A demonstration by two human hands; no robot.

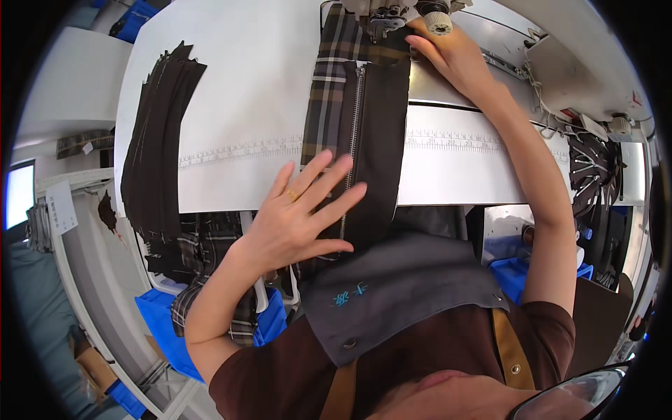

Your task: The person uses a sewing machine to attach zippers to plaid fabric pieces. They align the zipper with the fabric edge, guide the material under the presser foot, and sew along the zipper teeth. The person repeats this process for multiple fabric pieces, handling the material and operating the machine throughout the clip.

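A strip of plaid cloth (325,91) lies lengthwise under the sewing machine head (381,21). Along it runs a metal zipper (355,119) set beside a dark brown fabric panel (381,133). My left hand (297,220) rests over the zipper and the lower part of the cloth, fingers spread apart, a ring on one of them. At the far end, my right hand (451,59) lies beside the machine's needle area at the cloth's right edge. Its thumb is stretched out on the cloth side; the other fingertips are partly hidden behind the machine's knob (439,22).
A stack of dark fabric strips (164,133) hangs over the white table's (238,91) front edge at left. A ruler marking (455,138) crosses the tabletop. Below stand blue bins (171,325) with plaid cloth. A bundle of zippers (591,168) hangs at the right.
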